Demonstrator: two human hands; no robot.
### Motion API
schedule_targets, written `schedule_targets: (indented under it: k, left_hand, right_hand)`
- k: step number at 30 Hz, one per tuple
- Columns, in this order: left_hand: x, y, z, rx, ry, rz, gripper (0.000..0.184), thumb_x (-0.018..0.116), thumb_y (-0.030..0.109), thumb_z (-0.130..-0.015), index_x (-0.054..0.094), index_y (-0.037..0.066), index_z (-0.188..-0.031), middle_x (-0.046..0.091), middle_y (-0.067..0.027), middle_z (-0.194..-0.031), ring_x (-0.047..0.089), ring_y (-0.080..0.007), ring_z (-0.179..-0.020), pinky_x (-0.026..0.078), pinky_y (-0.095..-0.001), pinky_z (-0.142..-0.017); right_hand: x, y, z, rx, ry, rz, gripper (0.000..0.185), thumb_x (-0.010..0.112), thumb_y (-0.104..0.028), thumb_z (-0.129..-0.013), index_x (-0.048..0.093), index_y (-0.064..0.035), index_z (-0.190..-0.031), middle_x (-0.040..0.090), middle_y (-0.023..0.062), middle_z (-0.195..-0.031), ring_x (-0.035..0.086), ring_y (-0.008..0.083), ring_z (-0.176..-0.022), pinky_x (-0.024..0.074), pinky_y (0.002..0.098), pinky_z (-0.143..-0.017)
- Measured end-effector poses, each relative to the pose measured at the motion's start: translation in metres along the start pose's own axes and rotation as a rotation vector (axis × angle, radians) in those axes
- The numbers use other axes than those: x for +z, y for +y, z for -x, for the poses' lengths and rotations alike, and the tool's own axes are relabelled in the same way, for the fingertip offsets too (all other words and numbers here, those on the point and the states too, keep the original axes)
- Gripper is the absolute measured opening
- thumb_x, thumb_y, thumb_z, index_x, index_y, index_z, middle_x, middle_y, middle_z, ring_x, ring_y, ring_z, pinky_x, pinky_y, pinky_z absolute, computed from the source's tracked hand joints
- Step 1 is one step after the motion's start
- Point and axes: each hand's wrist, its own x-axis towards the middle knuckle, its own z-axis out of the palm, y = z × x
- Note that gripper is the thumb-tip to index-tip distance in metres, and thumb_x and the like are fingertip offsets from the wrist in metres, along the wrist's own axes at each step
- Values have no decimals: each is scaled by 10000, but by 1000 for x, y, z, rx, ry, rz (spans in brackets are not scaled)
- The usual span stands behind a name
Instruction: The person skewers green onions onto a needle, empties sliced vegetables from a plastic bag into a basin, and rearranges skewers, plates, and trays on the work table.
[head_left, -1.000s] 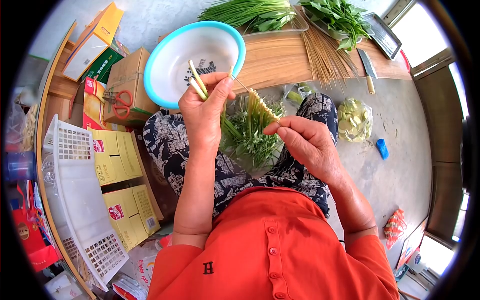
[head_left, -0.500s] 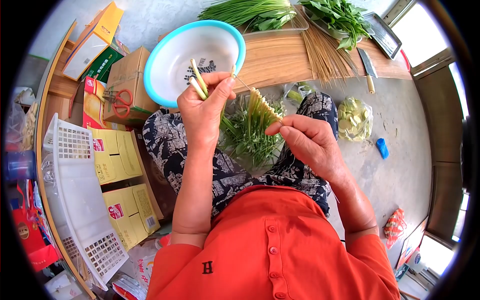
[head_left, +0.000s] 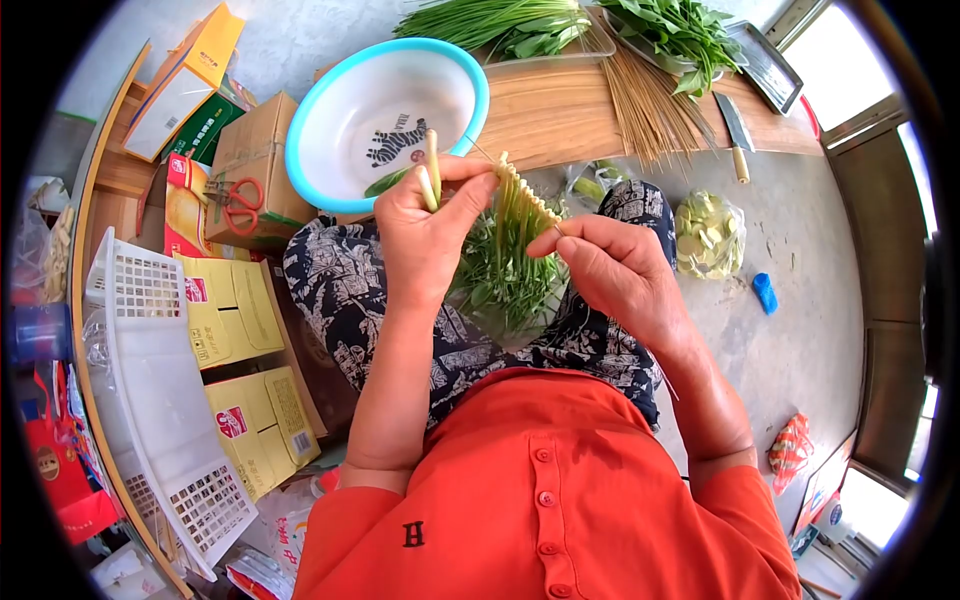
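My left hand (head_left: pixel 430 235) is closed on a few pale-ended green vegetable stalks (head_left: pixel 432 165), which stick up between the fingers. Its thumb and fingertips are beside the left end of a row of green stems (head_left: pixel 520 205) threaded side by side on a thin skewer. The skewer's bare tip (head_left: pixel 480 149) points up and left past that hand. At the other end, my right hand (head_left: pixel 620 270) pinches the skewer between thumb and forefinger. The threaded stems hang down over a plastic bag of loose greens (head_left: pixel 510 290) between the knees.
A blue-rimmed white basin (head_left: pixel 298 130) stands ahead on the left. On the wooden board (head_left: pixel 545 100) lie a bundle of skewers (head_left: pixel 655 110), long thin greens (head_left: pixel 480 22), leafy greens (head_left: pixel 670 40) and a knife (head_left: pixel 735 130). A bag of pale slices (head_left: pixel 708 235) sits on the floor; scissors (head_left: pixel 240 207) are left.
My left hand has moved right and slightly down, from the skewer's tip to the threaded stems, carrying its stalks. My right hand has shifted slightly left.
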Motion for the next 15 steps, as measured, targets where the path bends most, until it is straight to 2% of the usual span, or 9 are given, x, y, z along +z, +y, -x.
schedule_targets:
  k: [2, 3, 4, 5, 7, 10, 13, 15]
  left_hand:
    - [-1, -2, -2, 30, -42, 31, 108, 679, -5, -799, 652, -18, -902, 645, -26, -804, 567, -58, -694, 457, -185, -635]
    - [-2, -3, -2, 29, -69, -5, 142, 676, 66, -825, 643, -17, -935, 634, -27, -859, 560, -76, -737, 455, -208, -677]
    - [-1, -4, -1, 30, -67, -3, 142, 676, 66, -825, 643, -17, -935, 634, -27, -859, 560, -76, -737, 455, -208, -677]
    - [1, -2, -1, 74, -69, -118, 167, 663, 107, -841, 640, -12, -956, 622, -38, -880, 555, -95, -758, 449, -228, -694]
    - [2, -4, 3, 105, -134, -330, 234, 616, 207, -880, 633, 7, -1000, 576, -72, -904, 538, -154, -801, 431, -279, -726]
    - [12, -5, 10, 122, -239, -369, 260, 598, 217, -887, 618, 30, -1067, 580, -107, -899, 563, -213, -805, 442, -312, -722]
    - [20, -3, 15, 154, -327, -453, 276, 574, 229, -900, 605, 42, -1100, 586, -128, -909, 578, -237, -823, 451, -333, -720]
    - [20, -6, 17, 103, -363, -403, 289, 551, 248, -915, 605, 35, -1103, 596, -117, -918, 585, -219, -834, 456, -322, -713]
  right_hand:
    - [-2, 2, -2, 0, 7, -6, 222, 488, -184, -948, 646, -33, -989, 378, -106, -581, 321, -7, -519, 245, 177, -461]
    - [-4, 3, -3, 9, 8, -22, 214, 505, -188, -943, 646, -34, -990, 402, -104, -586, 328, -8, -519, 249, 177, -458]
    - [-5, 4, -6, 16, 7, -39, 208, 522, -193, -938, 646, -35, -991, 426, -102, -591, 336, -9, -519, 252, 177, -454]
    - [-6, 6, -10, 15, 5, -38, 208, 522, -193, -938, 646, -35, -991, 426, -102, -591, 336, -9, -519, 252, 177, -454]
    - [-8, 14, -18, -111, 170, 17, 197, 579, -200, -914, 639, -33, -999, 486, -95, -615, 352, -12, -523, 258, 170, -450]
    - [-5, 5, -23, -133, 198, -107, 212, 625, -203, -887, 628, -25, -1003, 558, -79, -665, 373, -18, -536, 270, 159, -453]
    - [-1, 3, -28, -175, 218, -163, 203, 628, -178, -885, 619, -14, -1003, 608, -57, -718, 391, -24, -550, 284, 147, -461]
    - [-1, 6, -33, -228, 231, -221, 171, 623, -148, -886, 625, -7, -983, 619, -48, -727, 394, -24, -549, 287, 144, -462]
